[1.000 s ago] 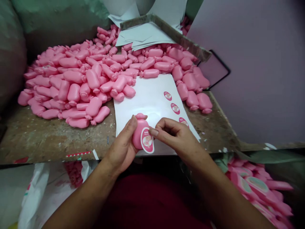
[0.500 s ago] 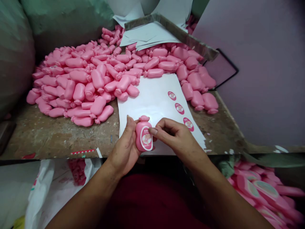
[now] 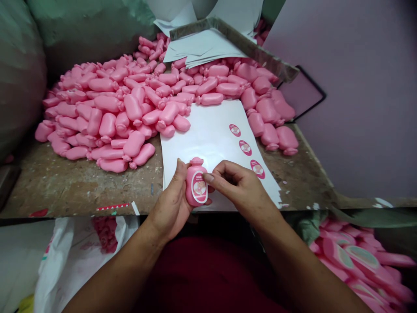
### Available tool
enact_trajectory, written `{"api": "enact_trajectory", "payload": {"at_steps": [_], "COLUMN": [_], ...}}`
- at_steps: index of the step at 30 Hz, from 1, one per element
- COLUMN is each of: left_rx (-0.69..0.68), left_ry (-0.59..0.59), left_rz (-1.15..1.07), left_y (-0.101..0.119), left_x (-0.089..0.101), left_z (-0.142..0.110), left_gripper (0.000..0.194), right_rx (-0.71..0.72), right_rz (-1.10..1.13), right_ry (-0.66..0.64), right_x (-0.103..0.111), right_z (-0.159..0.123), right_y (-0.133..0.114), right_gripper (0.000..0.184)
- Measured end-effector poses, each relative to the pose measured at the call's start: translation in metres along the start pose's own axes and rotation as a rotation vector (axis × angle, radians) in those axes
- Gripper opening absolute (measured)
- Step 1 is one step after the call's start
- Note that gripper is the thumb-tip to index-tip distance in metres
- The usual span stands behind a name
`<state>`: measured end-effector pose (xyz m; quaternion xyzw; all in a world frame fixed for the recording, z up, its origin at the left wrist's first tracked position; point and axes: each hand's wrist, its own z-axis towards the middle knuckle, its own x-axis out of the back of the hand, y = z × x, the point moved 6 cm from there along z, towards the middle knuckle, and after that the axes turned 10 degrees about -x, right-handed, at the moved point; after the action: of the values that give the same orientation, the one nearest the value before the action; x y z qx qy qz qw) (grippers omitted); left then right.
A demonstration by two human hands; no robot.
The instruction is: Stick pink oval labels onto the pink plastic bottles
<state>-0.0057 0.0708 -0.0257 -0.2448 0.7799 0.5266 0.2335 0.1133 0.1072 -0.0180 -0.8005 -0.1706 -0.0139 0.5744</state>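
Observation:
A small pink plastic bottle [image 3: 190,190] stands nearly upright in my left hand [image 3: 171,203], the fingers wrapped behind it and the thumb along its left side. On the bottle's front is an oval pink-and-white sticker [image 3: 200,188]. My right hand [image 3: 243,184] is closed in a pinch, its thumb tip on the sticker's upper right edge; the fingertips behind are partly hidden. Below the hands lies a white sticker sheet [image 3: 208,139] with three oval stickers left along its right side, one of them here [image 3: 245,148].
A large heap of pink bottles [image 3: 107,104] covers the back and left of the worktable [image 3: 74,191]. Behind it are more white sheets [image 3: 208,45] under a wooden bar [image 3: 254,50]. Labelled bottles [image 3: 361,256] lie lower right. A white sack [image 3: 74,261] hangs lower left.
Almost nothing differs. The bottle and both hands have shifted very slightly, and the right thumb stays at the sticker's edge.

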Motion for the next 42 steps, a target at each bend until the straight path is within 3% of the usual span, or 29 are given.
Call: {"api": "enact_trajectory", "payload": {"at_steps": [5, 8, 12, 18, 22, 24, 28, 32, 34, 36, 40, 42], "left_rx": [-0.048, -0.034, 0.001, 0.037, 0.106, 0.14, 0.158, 0.149, 0.121, 0.092, 0.135, 0.169], "left_ry": [-0.016, -0.017, -0.044, -0.09, -0.107, -0.106, -0.113, -0.121, -0.091, -0.042, 0.07, 0.156], "left_rz": [0.016, 0.027, 0.018, 0.041, 0.008, -0.008, -0.097, -0.151, -0.069, 0.125, 0.798, 1.158], "left_y": [0.002, 0.002, 0.001, 0.001, 0.0, 0.0, 0.001, 0.001, 0.009, 0.027, 0.087, 0.118], "left_x": [0.0, 0.001, 0.0, 0.003, 0.009, 0.013, 0.015, 0.015, 0.027, 0.053, 0.127, 0.154], "left_z": [0.0, 0.0, 0.0, 0.0, -0.002, -0.004, -0.005, -0.002, -0.008, -0.026, -0.099, -0.13], "left_gripper": [0.021, 0.019, 0.028, 0.053, 0.061, 0.06, 0.053, 0.05, 0.046, 0.049, 0.047, 0.049], "right_rx": [0.076, 0.122, 0.19, 0.25, 0.447, 0.438, 0.305, 0.216, 0.194, 0.174, 0.124, 0.118], "right_rz": [-0.097, -0.194, -0.269, -0.305, -0.572, -0.592, -0.391, -0.21, -0.167, -0.155, -0.165, -0.174], "right_ry": [0.075, 0.15, 0.24, 0.223, 0.468, 0.53, 0.417, 0.245, 0.22, 0.227, 0.229, 0.222], "right_x": [0.002, 0.004, 0.007, 0.005, 0.015, 0.024, 0.032, 0.022, 0.02, 0.023, 0.032, 0.033], "right_z": [-0.003, -0.006, -0.01, -0.009, -0.015, -0.015, -0.009, -0.004, -0.003, -0.002, 0.003, 0.006], "right_y": [-0.001, -0.004, -0.007, -0.006, -0.018, -0.021, -0.018, -0.007, -0.002, 0.0, 0.004, 0.005], "right_gripper": [0.034, 0.032, 0.031, 0.031, 0.025, 0.023, 0.02, 0.022, 0.026, 0.029, 0.037, 0.043]}}
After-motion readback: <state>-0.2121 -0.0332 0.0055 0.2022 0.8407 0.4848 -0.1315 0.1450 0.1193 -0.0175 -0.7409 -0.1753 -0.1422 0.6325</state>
